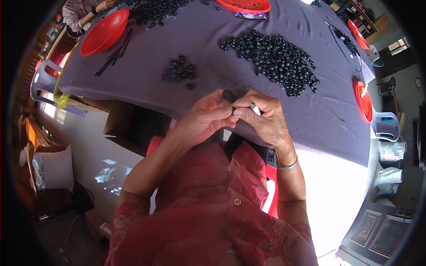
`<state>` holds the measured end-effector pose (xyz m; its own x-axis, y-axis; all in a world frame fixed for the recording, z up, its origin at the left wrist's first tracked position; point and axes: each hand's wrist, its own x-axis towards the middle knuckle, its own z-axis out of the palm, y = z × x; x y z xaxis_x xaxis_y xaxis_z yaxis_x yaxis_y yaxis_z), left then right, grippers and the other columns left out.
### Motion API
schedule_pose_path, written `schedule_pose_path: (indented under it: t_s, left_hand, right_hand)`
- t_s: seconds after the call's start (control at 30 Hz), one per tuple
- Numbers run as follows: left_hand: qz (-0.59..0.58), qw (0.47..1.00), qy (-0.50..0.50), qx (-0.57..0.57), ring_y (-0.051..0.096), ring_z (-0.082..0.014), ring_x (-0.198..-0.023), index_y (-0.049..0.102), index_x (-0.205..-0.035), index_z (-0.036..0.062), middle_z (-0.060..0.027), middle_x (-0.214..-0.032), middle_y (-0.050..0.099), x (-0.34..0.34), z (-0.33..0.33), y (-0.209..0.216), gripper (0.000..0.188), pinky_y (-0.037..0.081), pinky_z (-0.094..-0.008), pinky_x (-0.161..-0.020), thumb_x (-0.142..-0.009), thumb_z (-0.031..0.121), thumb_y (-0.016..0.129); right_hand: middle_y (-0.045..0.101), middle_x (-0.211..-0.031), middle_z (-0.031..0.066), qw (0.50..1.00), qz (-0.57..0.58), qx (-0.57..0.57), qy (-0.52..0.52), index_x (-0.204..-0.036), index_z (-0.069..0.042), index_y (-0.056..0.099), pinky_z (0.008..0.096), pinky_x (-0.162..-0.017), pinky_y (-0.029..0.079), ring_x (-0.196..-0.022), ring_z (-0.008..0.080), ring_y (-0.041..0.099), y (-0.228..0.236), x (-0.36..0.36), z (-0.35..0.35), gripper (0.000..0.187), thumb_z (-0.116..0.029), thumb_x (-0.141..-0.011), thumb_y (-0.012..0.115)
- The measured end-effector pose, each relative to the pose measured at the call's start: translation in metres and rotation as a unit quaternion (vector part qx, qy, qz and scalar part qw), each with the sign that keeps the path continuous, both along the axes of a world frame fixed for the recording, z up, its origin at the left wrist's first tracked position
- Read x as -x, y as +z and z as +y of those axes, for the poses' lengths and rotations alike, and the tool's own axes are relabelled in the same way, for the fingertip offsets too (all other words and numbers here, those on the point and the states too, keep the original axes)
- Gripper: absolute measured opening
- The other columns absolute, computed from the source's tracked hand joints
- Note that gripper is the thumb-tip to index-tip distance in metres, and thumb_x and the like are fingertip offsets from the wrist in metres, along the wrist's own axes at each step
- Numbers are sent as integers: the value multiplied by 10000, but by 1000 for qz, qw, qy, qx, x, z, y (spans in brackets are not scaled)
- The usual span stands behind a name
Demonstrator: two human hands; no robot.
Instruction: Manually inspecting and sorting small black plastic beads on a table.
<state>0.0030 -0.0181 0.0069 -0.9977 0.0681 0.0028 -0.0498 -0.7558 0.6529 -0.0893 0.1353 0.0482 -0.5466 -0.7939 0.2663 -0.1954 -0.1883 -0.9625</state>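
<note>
small black piece pinched between both hands, at the near table edge

the two hands meet in the centre of the frame, just over the near edge of the table with the purple-grey cloth point(310, 119). between them sits a small black piece point(229, 95), dark and rounded; its exact shape is too small to tell. the left hand point(202, 119) closes on it from the left side, fingers curled and thumb on top. the right hand point(264, 117) closes from the right, and its fingertips press toward the same spot, so the hands touch each other there. the right hand also keeps a thin silver-white tool point(254, 108) along its fingers, slanted from upper left to lower right, with its upper end pointing toward the piece. both hands are equally near to the piece; neither is free.

the big heap of black beads point(273, 60) lies in the upper right of the hands, nearer to the right hand. a smaller cluster of black beads point(178, 70) lies in the upper left, nearer to the left hand. both heaps are apart from the hands. a red bowl point(104, 32) stands far in the upper left, beside another person.
</note>
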Motion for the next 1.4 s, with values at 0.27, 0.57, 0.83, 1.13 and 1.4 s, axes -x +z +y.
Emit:
schedule_pose_path:
  t_s: [0.27, 0.57, 0.83, 1.13, 1.4]
  left_hand:
    - [10, 999, 29, -13, 543, -150, -856, 480, -1052, 99, -16, -874, 546, 2, -5, -1, 214, 465, -290, -759, -885, 105, 613]
    - [46, 994, 100, -25, 559, -111, -868, 511, -1053, 101, -10, -919, 570, 3, -4, 3, 164, 471, -273, -757, -904, 71, 573]
    - [56, 993, 85, -52, 585, -125, -948, 499, -1089, 99, -9, -968, 593, 3, -4, -2, 178, 492, -334, -851, -920, 57, 537]
    - [28, 996, 77, -34, 584, -123, -909, 490, -1098, 97, -15, -967, 596, 2, 1, -3, 185, 495, -342, -846, -922, 61, 534]
    - [37, 994, 78, -72, 588, -129, -917, 500, -1085, 106, -17, -971, 603, 3, -2, -9, 173, 494, -325, -845, -921, 65, 539]
  right_hand:
    - [596, -769, 61, 963, 216, -105, -122, -940, 12, 632, 244, -629, 439, -685, 115, 547, 2, 7, 6, 235, -159, -804, 719]
    - [587, -744, 78, 891, 423, -85, -141, -994, -41, 634, 329, -524, 475, -600, 237, 563, 5, -8, -1, 279, -144, -755, 732]
    - [577, -696, 64, 865, 461, -72, -185, -950, -44, 646, 330, -508, 463, -570, 226, 549, -1, -11, -5, 291, -163, -712, 766]
    - [564, -667, 56, 894, 402, -82, -177, -933, -61, 656, 329, -476, 446, -553, 212, 556, -1, -5, 0, 267, -181, -719, 761]
    - [518, -644, 37, 893, 409, -87, -164, -923, -99, 663, 346, -479, 433, -550, 217, 540, -1, -6, -1, 267, -206, -698, 757]
